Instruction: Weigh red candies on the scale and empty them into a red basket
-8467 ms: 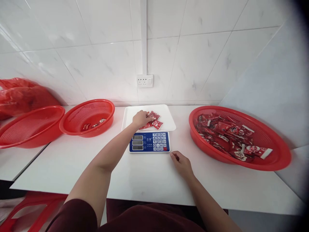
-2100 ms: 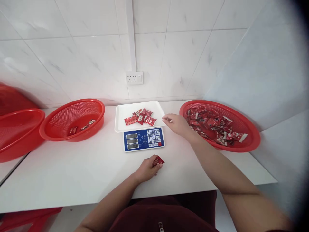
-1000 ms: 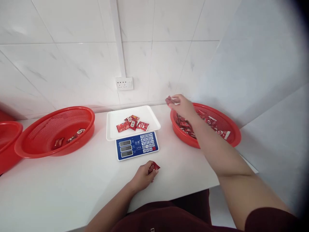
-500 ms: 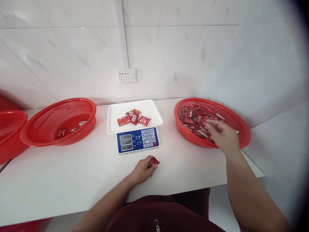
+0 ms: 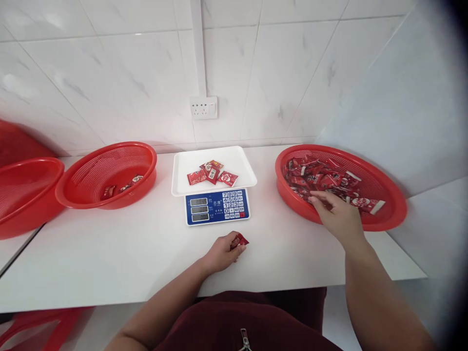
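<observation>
My left hand (image 5: 224,251) rests on the white table in front of the scale, its fingers closed around a small red packet (image 5: 239,241). At the near rim of the right red basket (image 5: 296,199), my right hand (image 5: 338,214) hovers with thumb and fingertips drawn together. Whether anything small is between them cannot be made out. Many red packets (image 5: 321,176) lie piled inside that basket. Several more packets (image 5: 212,173) lie on the white tray (image 5: 234,158) of the blue digital scale (image 5: 218,207).
To the left stands another red basket (image 5: 71,194) with a few packets (image 5: 109,191) at its bottom. A further red basket (image 5: 29,207) is at the far left. Behind the white table (image 5: 120,258) rises a tiled wall with a socket (image 5: 204,107). A red stool (image 5: 54,326) shows below.
The view has shifted, so the table items sit farther right. My right hand has moved left relative to the right basket, towards its near rim. My left hand still holds its packet.
</observation>
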Motion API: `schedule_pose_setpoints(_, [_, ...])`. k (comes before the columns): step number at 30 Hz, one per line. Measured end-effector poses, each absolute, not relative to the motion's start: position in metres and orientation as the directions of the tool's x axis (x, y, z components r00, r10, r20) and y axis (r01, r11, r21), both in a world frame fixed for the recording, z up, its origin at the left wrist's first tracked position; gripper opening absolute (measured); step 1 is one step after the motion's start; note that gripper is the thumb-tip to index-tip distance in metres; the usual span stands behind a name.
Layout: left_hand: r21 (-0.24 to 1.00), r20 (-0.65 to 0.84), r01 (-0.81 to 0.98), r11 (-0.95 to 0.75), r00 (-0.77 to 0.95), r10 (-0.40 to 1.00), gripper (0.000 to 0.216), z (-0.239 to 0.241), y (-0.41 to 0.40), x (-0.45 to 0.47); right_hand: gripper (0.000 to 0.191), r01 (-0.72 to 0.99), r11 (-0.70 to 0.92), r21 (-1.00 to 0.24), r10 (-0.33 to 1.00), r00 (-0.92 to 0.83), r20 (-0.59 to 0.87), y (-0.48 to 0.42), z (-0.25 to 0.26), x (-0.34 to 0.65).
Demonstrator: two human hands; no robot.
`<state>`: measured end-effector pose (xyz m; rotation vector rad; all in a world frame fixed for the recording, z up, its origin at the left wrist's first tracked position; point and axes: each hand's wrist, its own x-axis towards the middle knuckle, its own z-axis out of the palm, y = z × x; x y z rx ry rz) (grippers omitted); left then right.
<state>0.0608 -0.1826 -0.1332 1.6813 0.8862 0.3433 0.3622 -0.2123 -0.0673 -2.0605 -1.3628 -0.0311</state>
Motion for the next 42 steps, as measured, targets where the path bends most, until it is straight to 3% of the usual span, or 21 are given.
schedule_pose_setpoints(8, [0.936,-0.227,0.352,-0.024,0.653,0.722,0.026,-0.128,-0.183,0.066,0.030,0.694,-0.243,-0.678,0.754,0.575,0.318,-0.206,-0.049,0.411])
schedule_pose_setpoints(10, [0.927,-0.227,0.371,-0.045,0.655,0.721,0.027,-0.127,-0.182,0.066,0.028,0.733,-0.347,-0.585,0.782,0.571,0.252,-0.202,-0.042,0.437])
schedule_pose_setpoints(12, [0.921,-0.225,0.384,-0.064,0.660,0.717,0.028,-0.127,-0.181,0.067,0.026,0.816,-0.423,-0.394,0.868,0.489,0.081,-0.195,-0.038,0.457])
schedule_pose_setpoints(14, [0.918,-0.222,0.390,-0.077,0.662,0.716,0.028,-0.127,-0.181,0.067,0.023,0.877,-0.399,-0.268,0.917,0.385,-0.105,-0.186,-0.038,0.468])
schedule_pose_setpoints(18, [0.910,-0.215,0.404,-0.098,0.660,0.720,0.029,-0.127,-0.180,0.067,0.020,0.914,-0.331,-0.237,0.928,0.269,-0.257,-0.160,-0.044,0.465])
schedule_pose_setpoints(22, [0.915,-0.210,0.394,-0.087,0.649,0.731,0.031,-0.127,-0.180,0.068,0.031,0.922,-0.326,-0.210,0.911,0.248,-0.328,-0.140,-0.056,0.449])
schedule_pose_setpoints(29, [0.906,-0.224,0.415,-0.086,0.642,0.733,0.030,-0.122,-0.181,0.069,0.038,0.901,-0.381,-0.208,0.907,0.320,-0.274,-0.132,-0.062,0.442])
schedule_pose_setpoints(38, [0.908,-0.226,0.411,-0.081,0.643,0.732,0.032,-0.122,-0.182,0.070,0.033,0.854,-0.383,-0.352,0.924,0.353,-0.149,-0.150,-0.038,0.474])
schedule_pose_setpoints(42, [0.907,-0.227,0.414,-0.077,0.634,0.740,0.031,-0.121,-0.182,0.071,0.032,0.861,-0.403,-0.309,0.914,0.365,-0.175,-0.154,-0.036,0.477])
